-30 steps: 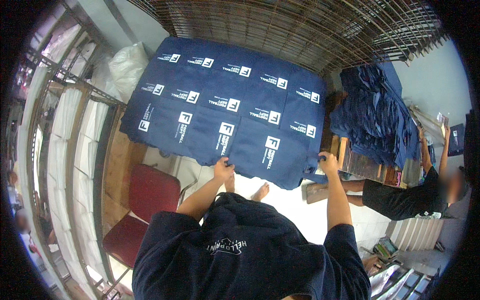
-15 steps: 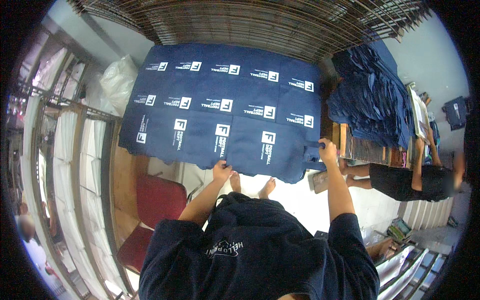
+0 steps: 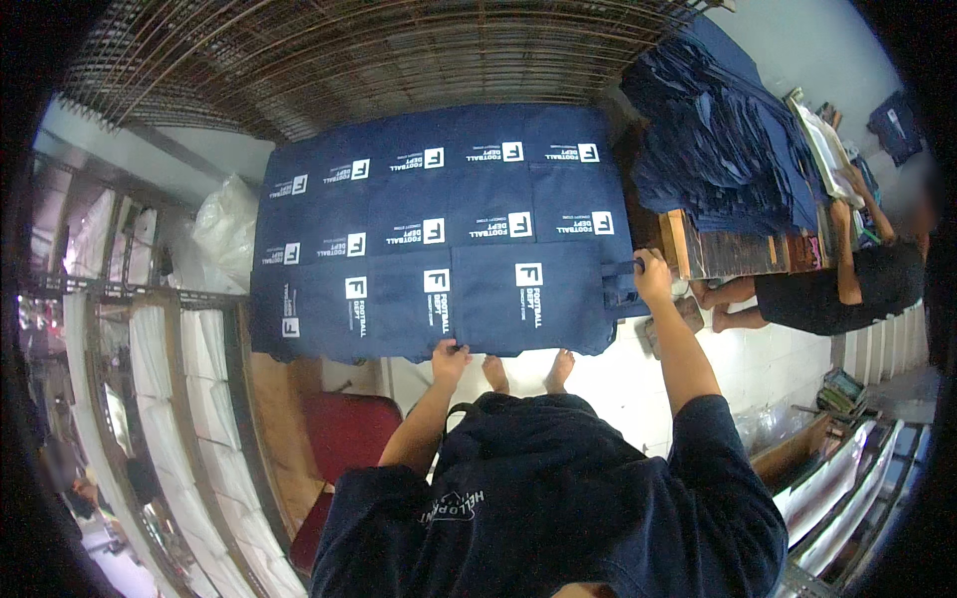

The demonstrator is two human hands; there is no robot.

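Navy printed tote bag [image 3: 523, 299] at near right of the spread rows, long axis running left-right. Left hand [image 3: 449, 357] pinching its near edge; right hand [image 3: 653, 279] closed on the bag's handle [image 3: 620, 289] at the right end. Bag stack [image 3: 718, 159] beyond, far right.

White square-and-text printed labels [image 3: 437, 233] lie in three rows across the navy fabric bags [image 3: 399, 199]; clear plastic package [image 3: 225, 221] stands just left of them.

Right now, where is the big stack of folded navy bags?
In the head view, the stack of folded navy bags sits upper right on a wooden stand, just right of the spread printed bags and above the right hand.
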